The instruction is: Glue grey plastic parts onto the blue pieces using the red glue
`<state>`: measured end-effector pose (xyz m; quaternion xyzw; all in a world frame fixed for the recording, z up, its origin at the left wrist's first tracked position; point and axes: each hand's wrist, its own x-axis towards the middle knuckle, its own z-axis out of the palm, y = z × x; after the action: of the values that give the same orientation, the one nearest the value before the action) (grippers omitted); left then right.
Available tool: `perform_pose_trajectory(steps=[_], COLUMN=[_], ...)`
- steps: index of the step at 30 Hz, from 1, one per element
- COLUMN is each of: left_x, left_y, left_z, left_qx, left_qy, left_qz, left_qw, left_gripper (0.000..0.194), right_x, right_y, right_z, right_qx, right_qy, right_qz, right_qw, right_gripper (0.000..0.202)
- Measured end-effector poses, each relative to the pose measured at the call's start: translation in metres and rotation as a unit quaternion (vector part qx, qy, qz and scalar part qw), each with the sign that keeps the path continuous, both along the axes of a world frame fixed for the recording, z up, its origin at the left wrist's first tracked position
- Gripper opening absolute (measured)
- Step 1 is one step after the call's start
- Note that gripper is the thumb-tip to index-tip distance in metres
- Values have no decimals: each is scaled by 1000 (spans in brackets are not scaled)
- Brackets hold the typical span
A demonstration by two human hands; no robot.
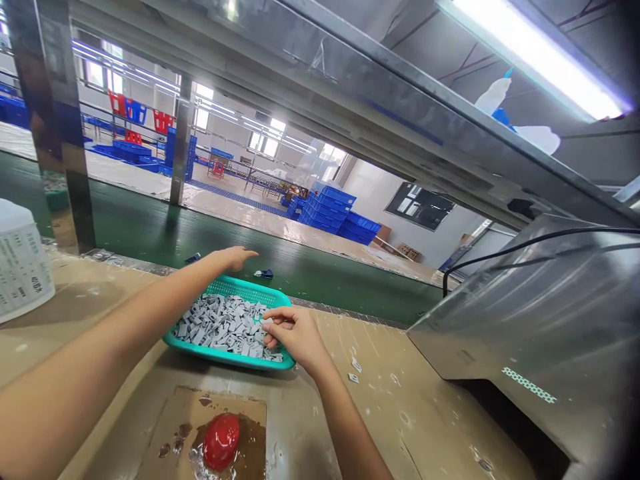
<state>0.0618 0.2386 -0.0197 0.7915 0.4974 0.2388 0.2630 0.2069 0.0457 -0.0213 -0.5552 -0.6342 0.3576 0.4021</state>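
A teal plastic basket full of small grey plastic pieces stands on the worktable. Over its right end is my right hand, thumb and fingers pinched on a small light grey piece. My left hand reaches past the basket's back edge over the green conveyor belt, fingers pointing right; whether it holds anything is not visible. Just right of its fingertips, a small dark blue and white part lies on the belt. Another dark part lies left of the hand, beside my forearm.
Nearest me, a wet red object sits on a brown board. Two small pieces lie right of the basket. A white labelled tub stands left, a metal housing right. Metal posts rise beyond the belt.
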Motion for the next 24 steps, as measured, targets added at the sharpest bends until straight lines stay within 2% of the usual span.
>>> perform_pose_trajectory(steps=[3,6,9,12,13,15,17,19,21,22,24], left_x=[40,51,39,17,10,-5,-21,-37,-50,-55,-61], left_y=[-9,-18,-20,-24,-28,-44,-67,-93,-115,-123,-134], left_z=[0,-1,1,8,11,17,22,25,23,21,15], left_qx=[-29,-51,-63,-68,-70,-73,-88,-136,-201,-229,-261], left_qy=[-4,-27,-80,-162,-195,-256,-333,-431,-505,-522,-527], left_qz=[-59,-69,-55,-41,-39,-39,-51,-73,-89,-91,-83], left_qw=[998,996,993,984,978,963,937,889,835,817,804], left_gripper=[30,26,28,19,17,25,41,47,37,28,11], right_x=[0,2,4,6,6,6,5,4,2,2,1], right_y=[-1,-1,-3,-5,-6,-8,-13,-22,-38,-49,-70], right_z=[3,6,7,9,11,16,25,33,38,38,32], right_qx=[-17,-17,-13,-17,-15,-5,9,16,10,7,17], right_qy=[37,74,114,136,140,144,145,143,115,86,-18], right_qz=[8,9,-1,-6,-8,-13,-17,-17,1,17,61], right_qw=[999,997,993,991,990,989,989,990,993,996,998], right_gripper=[18,24,28,30,30,29,29,27,22,18,8])
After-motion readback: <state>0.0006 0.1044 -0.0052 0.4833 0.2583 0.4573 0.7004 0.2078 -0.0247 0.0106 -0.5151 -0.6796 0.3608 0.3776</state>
